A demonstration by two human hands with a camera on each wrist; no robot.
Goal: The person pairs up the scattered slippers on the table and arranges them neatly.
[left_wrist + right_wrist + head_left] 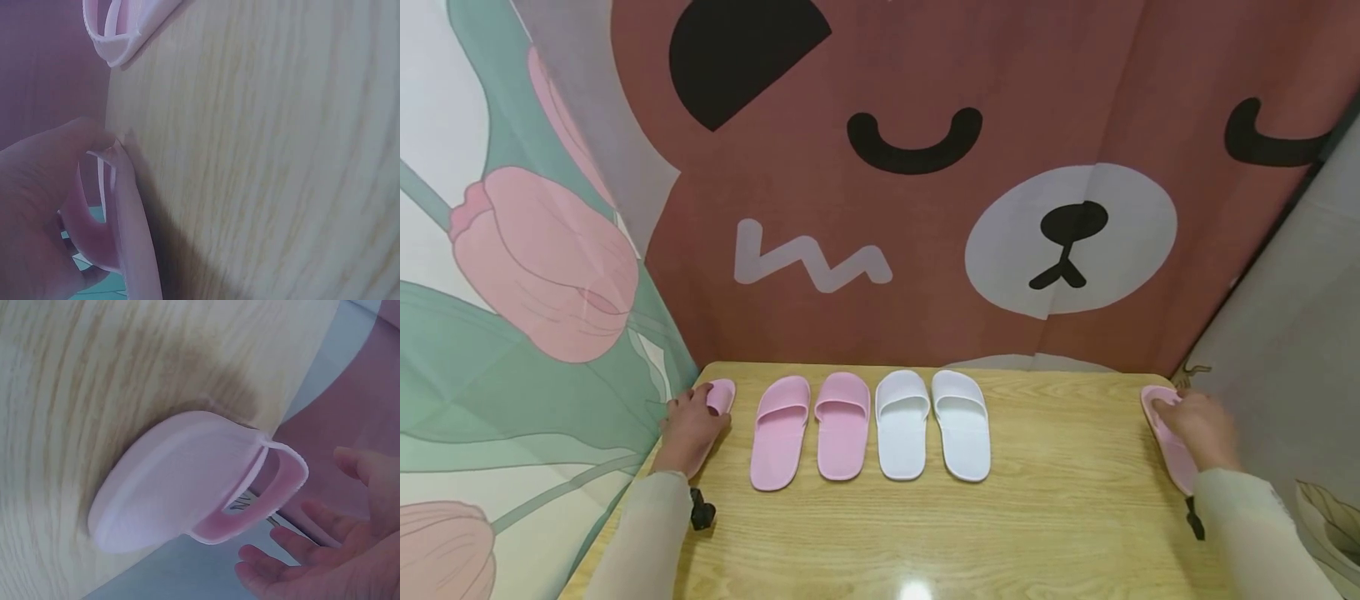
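At the table's left edge my left hand [691, 427] grips a pink slipper [722, 395] across its strap. In the left wrist view the thumb presses one side of that slipper's strap, and the other fingers pass round the far side. My right hand [1201, 427] is beside another pink slipper [1178, 460] at the right edge. The right wrist view shows its fingers [294, 547] spread and apart from the strap. Between the hands lie a pair of pink slippers [842, 442] and a pair of white slippers [902, 442], side by side with toes toward the back.
The slippers lie on a wood-grain table [1060, 500]. Behind it hangs a brown curtain [925, 325] with a bear face. A flower-print cloth [550, 267] closes the left side, and a grey cloth [1300, 333] the right.
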